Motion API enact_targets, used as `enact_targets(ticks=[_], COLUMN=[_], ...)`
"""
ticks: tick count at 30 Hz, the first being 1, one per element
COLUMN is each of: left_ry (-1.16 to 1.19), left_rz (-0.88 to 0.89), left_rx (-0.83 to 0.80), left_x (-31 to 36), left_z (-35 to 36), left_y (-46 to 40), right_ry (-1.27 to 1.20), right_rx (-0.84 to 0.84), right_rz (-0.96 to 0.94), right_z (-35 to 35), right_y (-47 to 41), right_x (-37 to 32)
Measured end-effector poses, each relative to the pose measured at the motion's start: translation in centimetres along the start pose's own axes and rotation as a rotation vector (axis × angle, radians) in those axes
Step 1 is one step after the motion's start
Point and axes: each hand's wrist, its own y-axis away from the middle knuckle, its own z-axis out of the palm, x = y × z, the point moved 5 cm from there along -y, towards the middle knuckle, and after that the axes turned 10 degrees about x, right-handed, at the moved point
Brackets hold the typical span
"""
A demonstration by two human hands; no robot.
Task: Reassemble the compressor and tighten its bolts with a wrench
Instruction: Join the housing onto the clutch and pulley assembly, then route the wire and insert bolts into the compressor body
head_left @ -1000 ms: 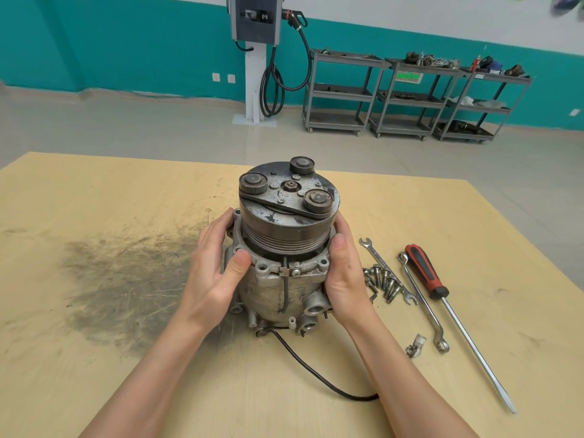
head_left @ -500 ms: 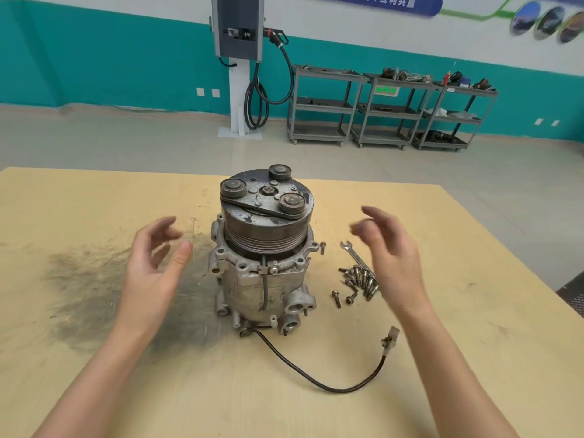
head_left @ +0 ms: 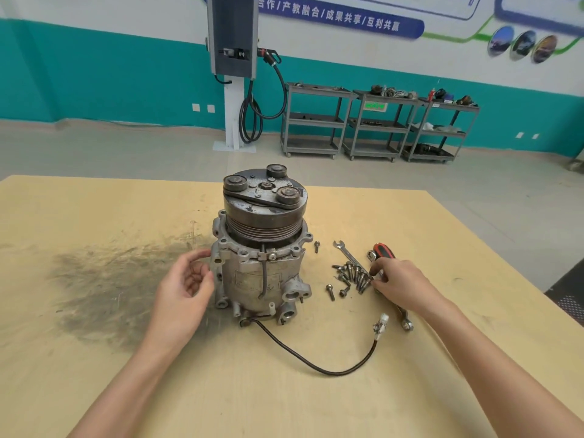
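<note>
The grey compressor [head_left: 252, 279] stands upright mid-table, its dark pulley and clutch plate [head_left: 262, 213] on top. My left hand [head_left: 183, 289] hovers at its left side, fingers loosely curled around nothing, the index tip near the housing flange. To the right of the compressor lies a pile of several bolts [head_left: 350, 273], and my right hand [head_left: 401, 282] has its fingertips on the pile's right end; whether they pinch a bolt is unclear. An open-end wrench [head_left: 344, 251] lies just behind the pile. One lone bolt [head_left: 317, 246] rests near the flange.
A red-handled screwdriver [head_left: 384, 250] and a ring wrench [head_left: 406, 322] lie partly under my right hand. The compressor's black cable [head_left: 316, 368] loops forward to a white connector [head_left: 380, 322]. A dark grease stain [head_left: 104, 279] covers the wooden table [head_left: 94, 210] at left. Metal carts [head_left: 316, 121] stand far behind.
Both hands let go of the compressor and lifted away. Now the left hand has come back beside the housing, and the right hand has dropped onto the bolt pile.
</note>
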Motion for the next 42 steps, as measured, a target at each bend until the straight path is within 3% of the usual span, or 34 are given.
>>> enact_targets(ticks=[13, 26, 32, 36, 42], left_ry=[0.072, 0.016, -0.015, -0.018, -0.041], left_rz=[0.027, 0.048, 0.092, 0.088, 0.086], left_rx=[-0.026, 0.02, 0.052, 0.074, 0.064], left_x=[0.4, -0.2, 0.0, -0.2, -0.2], left_z=[-0.3, -0.7, -0.3, -0.5, -0.3], left_y=[0.7, 0.5, 0.7, 0.6, 0.7], right_ry=[-0.047, -0.032, 0.0, 0.128, 0.079], right_rx=[0.153, 0.18, 0.018, -0.05, -0.031], right_rz=[0.017, -0.07, -0.28, -0.27, -0.23], right_z=[0.9, -0.9, -0.2, 1.2, 2.0], right_y=[-0.5, -1.7, 0.5, 0.7, 0.6], right_x=[0.3, -3.5, -7.9, -8.9, -8.9])
